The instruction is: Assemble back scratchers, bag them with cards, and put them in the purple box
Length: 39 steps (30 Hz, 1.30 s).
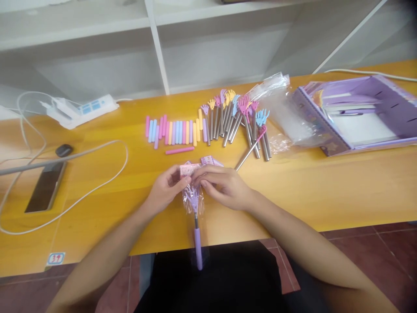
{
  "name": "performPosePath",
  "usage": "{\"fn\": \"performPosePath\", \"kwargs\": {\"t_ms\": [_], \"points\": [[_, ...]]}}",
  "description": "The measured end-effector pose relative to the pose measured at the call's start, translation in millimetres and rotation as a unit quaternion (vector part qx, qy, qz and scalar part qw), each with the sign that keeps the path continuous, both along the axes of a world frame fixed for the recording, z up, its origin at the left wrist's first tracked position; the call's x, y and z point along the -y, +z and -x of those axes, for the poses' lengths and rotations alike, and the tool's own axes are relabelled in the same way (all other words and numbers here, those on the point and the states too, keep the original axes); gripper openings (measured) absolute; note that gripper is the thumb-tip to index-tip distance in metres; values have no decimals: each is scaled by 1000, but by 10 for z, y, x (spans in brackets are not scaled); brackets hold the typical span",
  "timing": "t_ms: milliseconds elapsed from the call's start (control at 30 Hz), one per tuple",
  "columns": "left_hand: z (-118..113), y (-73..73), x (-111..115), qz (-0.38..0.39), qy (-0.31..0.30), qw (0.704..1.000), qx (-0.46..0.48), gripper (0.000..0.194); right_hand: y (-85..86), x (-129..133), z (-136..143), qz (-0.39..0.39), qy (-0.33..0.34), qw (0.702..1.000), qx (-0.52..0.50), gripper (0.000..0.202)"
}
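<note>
A purple back scratcher (197, 248) lies inside a clear plastic bag (202, 208), its hand-shaped head up and its handle toward my lap, past the table's edge. My left hand (167, 188) pinches the top of this bag beside a pink header card (187, 170). My right hand (224, 184) is closed at the bag's other top corner, fingertips on the plastic. Just behind the hands lie small purple cards (211, 161), partly covered. Beyond them is a row of coloured handle sleeves (179, 132), with one pink sleeve (180, 150) lying crosswise.
Several back scratchers with bare metal rods (228, 117) lie at the back centre. Clear plastic bags (286, 113) are heaped beside a purple box (335, 141). On the left are a phone (46, 187), a white power strip (94, 105) and a looping cable (127, 156).
</note>
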<state>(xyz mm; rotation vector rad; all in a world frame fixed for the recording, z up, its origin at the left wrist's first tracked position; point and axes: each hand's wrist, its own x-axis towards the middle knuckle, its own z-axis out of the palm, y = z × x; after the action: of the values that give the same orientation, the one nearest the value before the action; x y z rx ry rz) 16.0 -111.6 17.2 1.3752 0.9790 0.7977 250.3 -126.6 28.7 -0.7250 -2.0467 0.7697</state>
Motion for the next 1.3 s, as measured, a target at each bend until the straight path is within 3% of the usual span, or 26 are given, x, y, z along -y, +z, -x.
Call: {"fn": "performPosePath", "kwargs": {"t_ms": [333,600,1000,1067,1133,1233,1300], "points": [[6,-35,3,-33,29,997,-66,33,44,31,-7,-28,9,999,-30,25],[-11,-19,15,-43,28,994,-91,32,-13,14,18,-6,21,1000,15,24],[2,-66,10,-34,43,995,-84,30,-30,-23,-18,10,-95,993,72,30],[13,-50,0,-40,56,995,-78,30,-17,-22,-18,60,-102,990,78,38],[27,-33,-11,-49,77,993,-75,31,4,-5,-17,183,-55,979,67,42],[43,-27,-21,-48,108,991,-56,32,52,37,-18,398,62,914,52,40],[41,-36,-20,-37,127,991,-28,31,82,52,-18,484,128,863,66,39]]}}
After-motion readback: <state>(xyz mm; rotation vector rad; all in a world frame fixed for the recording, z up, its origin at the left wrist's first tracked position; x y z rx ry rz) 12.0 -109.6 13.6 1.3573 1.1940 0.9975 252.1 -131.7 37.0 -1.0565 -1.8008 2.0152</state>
